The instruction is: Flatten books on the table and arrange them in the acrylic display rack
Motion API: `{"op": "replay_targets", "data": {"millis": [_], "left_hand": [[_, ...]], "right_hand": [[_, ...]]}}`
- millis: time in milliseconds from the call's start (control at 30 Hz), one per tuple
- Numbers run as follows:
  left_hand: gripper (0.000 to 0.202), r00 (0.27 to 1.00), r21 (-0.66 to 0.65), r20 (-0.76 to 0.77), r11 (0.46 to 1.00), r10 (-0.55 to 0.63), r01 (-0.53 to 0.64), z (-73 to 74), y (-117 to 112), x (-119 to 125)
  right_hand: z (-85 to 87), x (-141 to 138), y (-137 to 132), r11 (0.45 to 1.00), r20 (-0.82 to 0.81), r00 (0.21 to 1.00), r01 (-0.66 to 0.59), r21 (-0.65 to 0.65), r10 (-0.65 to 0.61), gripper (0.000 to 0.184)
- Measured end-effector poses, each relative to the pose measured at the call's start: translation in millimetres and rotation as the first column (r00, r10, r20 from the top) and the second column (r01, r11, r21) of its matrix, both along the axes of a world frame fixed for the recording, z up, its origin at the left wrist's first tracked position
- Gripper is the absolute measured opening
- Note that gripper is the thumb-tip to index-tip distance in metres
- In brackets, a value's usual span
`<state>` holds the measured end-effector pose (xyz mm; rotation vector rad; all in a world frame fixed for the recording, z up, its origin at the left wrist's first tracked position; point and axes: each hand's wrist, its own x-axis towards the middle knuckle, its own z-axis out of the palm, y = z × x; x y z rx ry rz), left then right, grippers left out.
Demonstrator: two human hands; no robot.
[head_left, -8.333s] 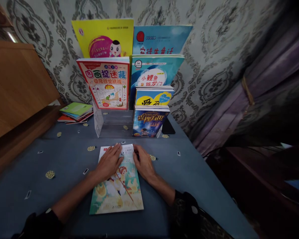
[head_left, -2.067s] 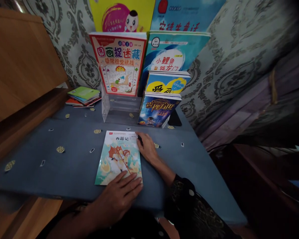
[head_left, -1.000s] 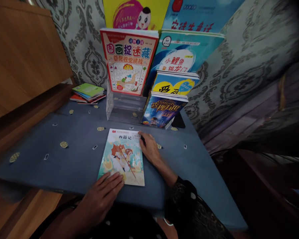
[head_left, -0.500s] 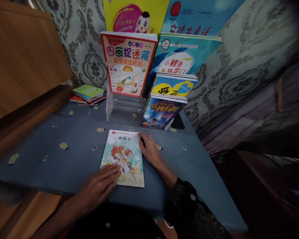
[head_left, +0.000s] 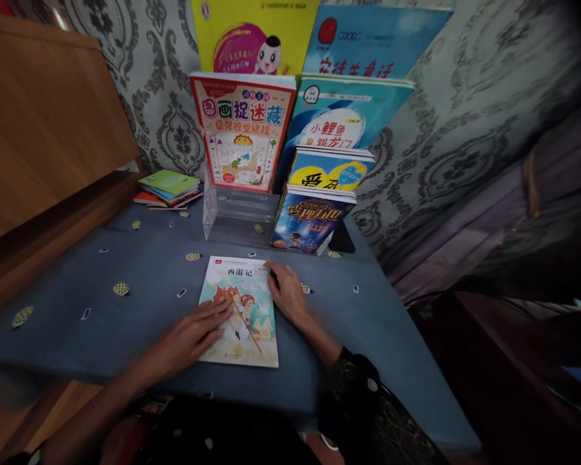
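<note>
A thin picture-covered book (head_left: 259,323) lies closed on the cloth-covered table, its cover showing a figure with a long staff. My left hand (head_left: 201,328) rests flat across the left half of the cover, fingers stretched out and hiding part of the picture. At the book's upper right corner, my right hand (head_left: 287,290) holds the edge with bent fingers; the fingertips are partly hidden.
Behind the book, a clear stepped stand (head_left: 239,226) carries several upright books, among them a red-bordered one (head_left: 242,139) and a dark blue one (head_left: 310,223). A small book pile (head_left: 169,187) lies back left. A dark flat object (head_left: 343,240) is right of the stand.
My left hand has slid slightly up and left on the cover, uncovering more of its lower part. My right hand stays at the corner. The whole view has shifted slightly.
</note>
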<state>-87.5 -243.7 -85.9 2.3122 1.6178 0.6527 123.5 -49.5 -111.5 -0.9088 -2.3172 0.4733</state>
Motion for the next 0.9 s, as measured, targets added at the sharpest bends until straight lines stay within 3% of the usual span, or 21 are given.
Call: {"op": "replay_targets", "data": {"millis": [200,900], "left_hand": [[0.045,1.000,-0.036,-0.012,0.999,0.008,-0.009,7.9,19,-9],[0.050,0.987,0.031,-0.135,0.996,0.087,-0.084,-7.0,78,-39]], "right_hand": [[3.8,0,-2,1.000,0.005,1.000,0.001,-0.016,-0.001,0.034],[6.8,0,-4,1.000,0.012,1.000,-0.014,-0.005,0.014,0.032]]}}
